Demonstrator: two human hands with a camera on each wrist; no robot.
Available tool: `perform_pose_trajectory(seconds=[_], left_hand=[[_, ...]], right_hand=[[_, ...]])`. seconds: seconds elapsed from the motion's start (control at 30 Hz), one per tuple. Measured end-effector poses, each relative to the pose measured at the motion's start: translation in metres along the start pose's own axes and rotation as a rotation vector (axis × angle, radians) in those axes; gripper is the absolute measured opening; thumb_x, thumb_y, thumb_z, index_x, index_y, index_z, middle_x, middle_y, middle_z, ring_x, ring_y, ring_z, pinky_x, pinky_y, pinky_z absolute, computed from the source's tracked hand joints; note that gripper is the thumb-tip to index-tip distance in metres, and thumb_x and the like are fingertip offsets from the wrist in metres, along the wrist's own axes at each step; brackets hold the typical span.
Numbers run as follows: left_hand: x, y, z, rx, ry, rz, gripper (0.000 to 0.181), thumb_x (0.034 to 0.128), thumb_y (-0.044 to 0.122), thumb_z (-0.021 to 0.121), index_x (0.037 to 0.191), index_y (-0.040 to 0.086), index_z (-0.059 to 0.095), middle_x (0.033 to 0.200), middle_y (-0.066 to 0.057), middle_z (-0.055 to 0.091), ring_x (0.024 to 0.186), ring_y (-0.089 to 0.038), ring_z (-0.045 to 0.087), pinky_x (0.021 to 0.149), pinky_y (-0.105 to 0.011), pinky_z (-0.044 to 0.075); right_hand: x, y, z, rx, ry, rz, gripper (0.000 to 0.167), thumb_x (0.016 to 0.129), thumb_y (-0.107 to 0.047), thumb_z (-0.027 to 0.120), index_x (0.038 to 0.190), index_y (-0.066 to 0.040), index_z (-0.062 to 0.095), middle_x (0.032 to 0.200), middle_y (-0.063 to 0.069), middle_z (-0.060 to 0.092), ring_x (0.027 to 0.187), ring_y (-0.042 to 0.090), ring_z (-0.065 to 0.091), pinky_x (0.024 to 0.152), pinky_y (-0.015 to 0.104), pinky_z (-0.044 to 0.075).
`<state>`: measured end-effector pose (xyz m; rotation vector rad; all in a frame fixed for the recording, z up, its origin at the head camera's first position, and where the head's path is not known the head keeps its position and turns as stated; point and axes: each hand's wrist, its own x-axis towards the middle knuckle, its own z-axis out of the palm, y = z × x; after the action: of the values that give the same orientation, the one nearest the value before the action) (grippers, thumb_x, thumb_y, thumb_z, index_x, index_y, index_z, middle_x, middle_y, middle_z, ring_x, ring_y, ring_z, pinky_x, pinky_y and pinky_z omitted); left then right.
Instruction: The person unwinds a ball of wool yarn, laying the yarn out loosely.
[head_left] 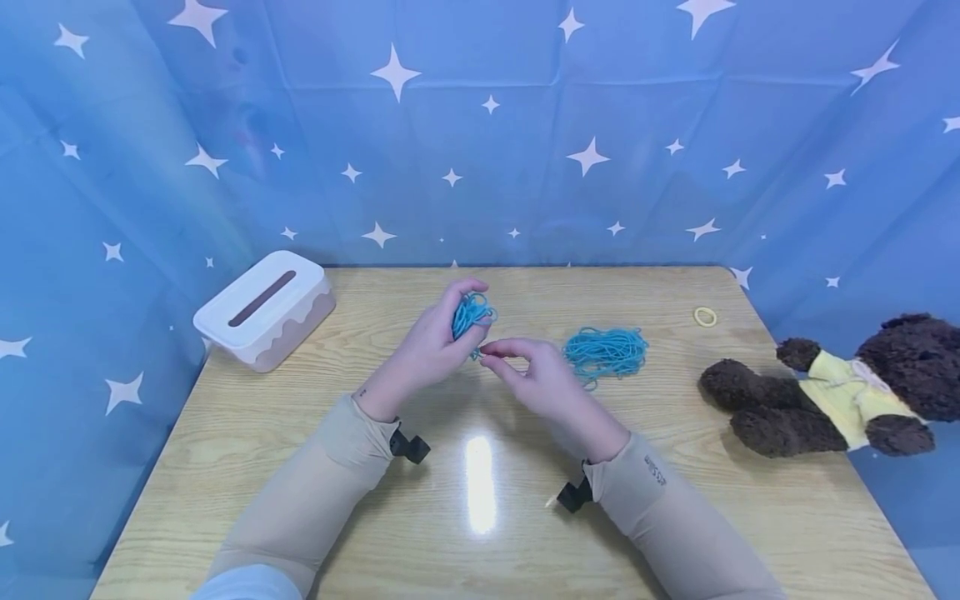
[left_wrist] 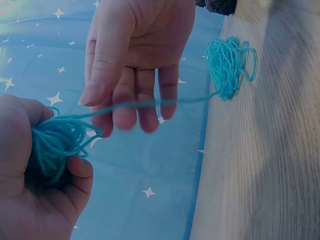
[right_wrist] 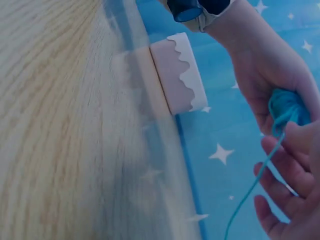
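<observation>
Right of the pile (head_left: pixel 606 352), here's a lane, room for a hand before the bear (head_left: pixel 832 400) bars the way! Behind the pile, another strip, until the curtain (head_left: pixel 525 200) walls it off, with the ring (head_left: pixel 705 324) lying flat, behind and right. Left of the pile, traffic: right hand (head_left: pixel 542 377) near it, left hand (head_left: pixel 431 337) with the ball (head_left: pixel 472 313) beyond, and a strand (left_wrist: pixel 187 100) strung from pile to ball across the gap. Farther left, open table (head_left: pixel 352 333), then the box (head_left: pixel 288 321)

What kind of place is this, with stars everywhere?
Maybe an indoor craft spot: there's a wood-grain table, a starry blue cloth behind it, and a bundle of blue yarn.
</observation>
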<state>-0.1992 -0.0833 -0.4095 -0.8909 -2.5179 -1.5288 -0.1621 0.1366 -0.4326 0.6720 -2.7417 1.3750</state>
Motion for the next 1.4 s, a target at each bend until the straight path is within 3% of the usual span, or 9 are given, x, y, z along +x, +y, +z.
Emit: perform_pose_trajectory(seconds=[0.13, 0.27, 0.43, 0.6, 0.97, 1.2, 1.4], left_hand=[[0.000, 0.000, 0.000, 0.008, 0.004, -0.007, 0.054, 0.1099, 0.029, 0.064, 0.159, 0.017, 0.045, 0.096, -0.005, 0.063, 0.073, -0.020, 0.059, 0.066, -0.035, 0.054], [0.000, 0.001, -0.001, 0.004, 0.007, -0.015, 0.053, 0.1103, 0.029, 0.064, 0.159, 0.018, 0.045, 0.094, -0.005, 0.064, 0.072, -0.020, 0.059, 0.064, -0.035, 0.054], [0.000, 0.001, -0.001, -0.017, 0.005, -0.026, 0.052, 0.1115, 0.029, 0.063, 0.159, 0.021, 0.044, 0.094, -0.005, 0.065, 0.072, -0.019, 0.064, 0.064, -0.035, 0.057], [0.000, 0.000, -0.002, -0.018, 0.003, -0.034, 0.054, 0.1114, 0.028, 0.062, 0.160, 0.020, 0.042, 0.095, -0.004, 0.064, 0.073, -0.018, 0.065, 0.064, -0.034, 0.057], [0.001, -0.004, -0.003, 0.011, 0.029, -0.037, 0.052, 0.1111, 0.029, 0.062, 0.159, 0.022, 0.044, 0.092, -0.003, 0.063, 0.073, -0.019, 0.061, 0.065, -0.035, 0.055], [0.001, -0.003, -0.003, 0.004, 0.026, -0.048, 0.052, 0.1114, 0.030, 0.061, 0.160, 0.022, 0.043, 0.093, -0.003, 0.064, 0.075, -0.019, 0.064, 0.067, -0.035, 0.056], [0.000, -0.003, -0.005, 0.012, 0.030, -0.052, 0.053, 0.1114, 0.030, 0.061, 0.160, 0.022, 0.043, 0.093, -0.004, 0.062, 0.076, -0.020, 0.060, 0.068, -0.035, 0.055]], right_hand=[[-0.001, 0.000, -0.003, -0.028, 0.015, 0.002, 0.019, 0.108, -0.028, 0.073, 0.120, -0.018, 0.084, 0.120, 0.002, 0.085, 0.110, 0.025, 0.081, 0.097, 0.057, 0.064], [-0.001, 0.000, -0.014, -0.128, -0.015, -0.016, 0.018, 0.110, -0.024, 0.069, 0.118, -0.015, 0.082, 0.117, 0.003, 0.083, 0.108, 0.025, 0.078, 0.096, 0.055, 0.063], [-0.001, 0.002, -0.037, -0.324, -0.029, -0.073, 0.013, 0.111, -0.016, 0.067, 0.114, -0.010, 0.078, 0.113, 0.006, 0.080, 0.102, 0.025, 0.074, 0.091, 0.049, 0.063], [-0.003, 0.008, -0.067, -0.416, 0.001, -0.039, 0.013, 0.111, -0.013, 0.065, 0.114, -0.006, 0.076, 0.112, 0.012, 0.078, 0.097, 0.029, 0.072, 0.086, 0.049, 0.062], [-0.013, 0.042, -0.127, -0.516, 0.102, 0.218, 0.022, 0.115, -0.016, 0.055, 0.124, -0.003, 0.070, 0.121, 0.022, 0.075, 0.102, 0.040, 0.072, 0.088, 0.060, 0.057], [-0.015, 0.064, -0.138, -0.581, 0.153, 0.352, 0.024, 0.115, -0.018, 0.055, 0.122, -0.003, 0.072, 0.116, 0.024, 0.076, 0.098, 0.043, 0.071, 0.079, 0.059, 0.055], [-0.015, 0.080, -0.143, -0.600, 0.092, 0.586, 0.029, 0.114, -0.017, 0.052, 0.129, 0.003, 0.067, 0.125, 0.030, 0.071, 0.099, 0.045, 0.069, 0.070, 0.052, 0.055]])
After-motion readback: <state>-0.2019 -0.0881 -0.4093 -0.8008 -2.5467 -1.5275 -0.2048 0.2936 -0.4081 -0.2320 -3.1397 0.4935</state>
